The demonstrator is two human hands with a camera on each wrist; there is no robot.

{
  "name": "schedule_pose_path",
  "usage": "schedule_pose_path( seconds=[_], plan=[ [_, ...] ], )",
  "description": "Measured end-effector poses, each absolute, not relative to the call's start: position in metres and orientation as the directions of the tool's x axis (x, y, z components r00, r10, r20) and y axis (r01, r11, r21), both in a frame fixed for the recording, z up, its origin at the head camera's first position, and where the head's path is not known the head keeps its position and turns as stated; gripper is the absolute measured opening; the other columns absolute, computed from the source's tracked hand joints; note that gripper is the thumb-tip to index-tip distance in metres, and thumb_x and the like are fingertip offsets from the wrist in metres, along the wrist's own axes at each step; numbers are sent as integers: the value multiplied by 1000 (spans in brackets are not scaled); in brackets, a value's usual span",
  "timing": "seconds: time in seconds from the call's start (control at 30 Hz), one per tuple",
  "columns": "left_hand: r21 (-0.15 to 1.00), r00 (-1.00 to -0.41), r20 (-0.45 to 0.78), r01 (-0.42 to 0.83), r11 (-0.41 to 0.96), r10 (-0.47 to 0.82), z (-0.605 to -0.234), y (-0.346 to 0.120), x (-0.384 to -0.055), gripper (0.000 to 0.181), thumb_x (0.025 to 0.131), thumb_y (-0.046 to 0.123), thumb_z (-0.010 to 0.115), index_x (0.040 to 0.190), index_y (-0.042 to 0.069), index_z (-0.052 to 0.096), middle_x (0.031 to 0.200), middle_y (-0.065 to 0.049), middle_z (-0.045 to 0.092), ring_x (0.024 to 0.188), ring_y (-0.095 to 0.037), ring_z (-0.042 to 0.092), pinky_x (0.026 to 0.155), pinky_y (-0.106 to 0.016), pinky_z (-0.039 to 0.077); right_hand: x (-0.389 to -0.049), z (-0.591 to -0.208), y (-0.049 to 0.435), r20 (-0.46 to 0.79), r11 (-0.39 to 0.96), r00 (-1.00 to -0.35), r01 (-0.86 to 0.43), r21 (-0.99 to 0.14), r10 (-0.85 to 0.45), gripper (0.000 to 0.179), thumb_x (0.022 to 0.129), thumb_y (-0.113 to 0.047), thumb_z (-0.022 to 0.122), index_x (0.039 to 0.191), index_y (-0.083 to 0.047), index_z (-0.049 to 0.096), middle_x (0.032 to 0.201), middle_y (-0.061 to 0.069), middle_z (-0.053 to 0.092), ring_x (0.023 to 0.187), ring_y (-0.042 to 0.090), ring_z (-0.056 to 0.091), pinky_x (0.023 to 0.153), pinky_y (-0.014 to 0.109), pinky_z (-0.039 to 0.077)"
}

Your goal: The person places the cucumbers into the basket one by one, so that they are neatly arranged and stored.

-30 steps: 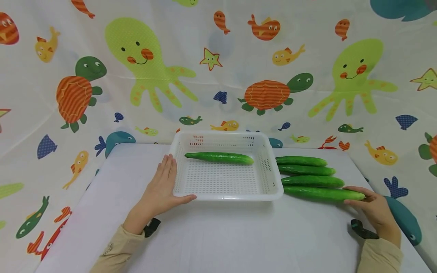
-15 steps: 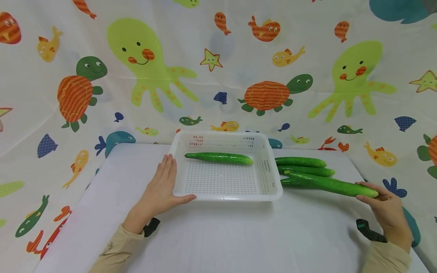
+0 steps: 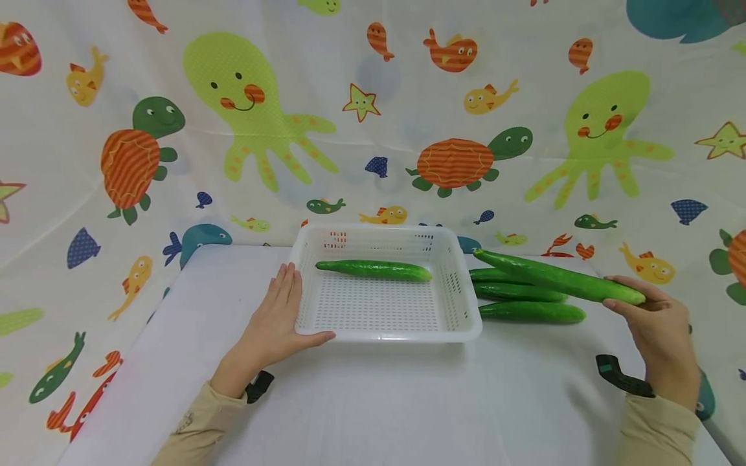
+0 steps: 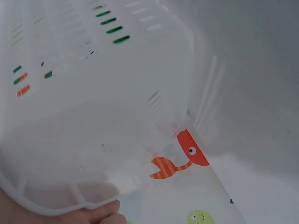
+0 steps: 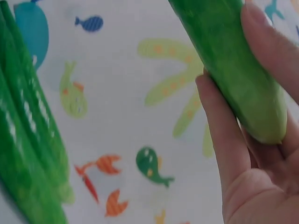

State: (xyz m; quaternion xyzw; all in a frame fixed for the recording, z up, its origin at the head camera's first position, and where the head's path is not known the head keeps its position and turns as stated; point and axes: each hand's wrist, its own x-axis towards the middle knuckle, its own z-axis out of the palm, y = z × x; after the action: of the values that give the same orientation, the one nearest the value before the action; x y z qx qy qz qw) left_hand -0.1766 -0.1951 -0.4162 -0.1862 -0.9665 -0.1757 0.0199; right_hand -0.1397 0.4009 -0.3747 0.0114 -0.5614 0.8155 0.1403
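Note:
In the head view, my right hand (image 3: 658,323) pinches the pale right end of a cucumber (image 3: 553,277), which is raised and slants up to the left over the other cucumbers. The right wrist view shows thumb and fingers round this cucumber (image 5: 233,60). Three cucumbers (image 3: 530,312) lie on the table beside a white plastic basket (image 3: 384,337). Inside the basket, one cucumber (image 3: 373,270) lies lengthwise near the back. My left hand (image 3: 274,323) rests against the basket's left side with straight fingers, the thumb along the front rim.
The white-covered table (image 3: 408,401) runs in front of the basket. Behind it hangs a curtain (image 3: 373,71) printed with sea animals. In the left wrist view, the basket's wall (image 4: 93,116) fills much of the picture.
My right hand has lifted the front cucumber from the row on the table and carried it up and back, its left end rising. The left hand and basket have stayed in place.

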Motion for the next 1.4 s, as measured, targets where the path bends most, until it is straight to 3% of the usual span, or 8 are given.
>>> schedule_pose_path(
  seconds=[0.3,0.47,0.63,0.9,1.03,1.13,1.27,1.4],
  plan=[
    [329,-930,108,368,869,353,-416,-194,-176,136,73,86,55,154,-11,6,163,-24,-4,151,-35,-8,122,-50,6,-174,-346,349,227,-345,-964,-261,-902,138,43,86,27,54,120,6,68,115,8,65,102,15,63,86,22,55],
    [324,-931,104,365,873,350,-417,-195,-176,136,73,87,54,154,-11,7,164,-23,-6,151,-35,-8,122,-50,6,-198,-333,315,252,-275,-964,-264,-924,81,41,86,25,58,122,9,65,109,10,71,95,19,66,83,23,56],
    [324,-931,106,366,872,351,-417,-195,-176,136,73,88,53,154,-11,7,164,-23,-6,151,-35,-8,122,-51,6,-219,-323,279,178,-118,-982,-185,-976,64,43,84,11,71,126,7,63,111,6,70,98,18,63,85,22,54],
    [326,-930,106,367,871,352,-416,-195,-176,136,73,88,53,154,-11,7,163,-23,-6,151,-35,-8,122,-50,6,-249,-320,222,76,86,-996,-72,-994,39,46,81,-10,83,124,-2,68,124,6,54,103,21,54,82,19,53],
    [332,-930,104,367,869,352,-416,-195,-176,135,73,87,55,154,-11,7,163,-23,-6,151,-35,-8,122,-51,6,-260,-330,200,28,115,-1000,-28,-993,-6,53,81,-14,84,128,0,64,130,6,50,106,22,54,94,30,50],
    [338,-929,112,370,865,353,-416,-195,-176,134,74,84,59,153,-12,7,163,-23,-6,151,-35,-7,122,-50,7,-266,-339,185,-37,123,-999,33,-992,-32,55,82,-14,83,131,-1,63,141,9,46,120,25,51,104,40,45],
    [339,-926,127,378,861,356,-418,-195,-177,133,75,81,61,153,-12,7,163,-25,-4,151,-35,-7,122,-50,7,-271,-351,170,-136,114,-990,130,-985,-42,53,82,-9,82,131,-2,63,153,10,37,138,26,38,108,41,42],
    [339,-925,134,380,861,356,-418,-195,-177,133,74,80,62,153,-12,7,163,-25,-4,151,-36,-7,122,-50,7,-275,-362,160,-230,60,-972,227,-972,-48,53,83,-3,79,133,0,61,158,10,30,127,26,53,108,41,43]
  ],
)
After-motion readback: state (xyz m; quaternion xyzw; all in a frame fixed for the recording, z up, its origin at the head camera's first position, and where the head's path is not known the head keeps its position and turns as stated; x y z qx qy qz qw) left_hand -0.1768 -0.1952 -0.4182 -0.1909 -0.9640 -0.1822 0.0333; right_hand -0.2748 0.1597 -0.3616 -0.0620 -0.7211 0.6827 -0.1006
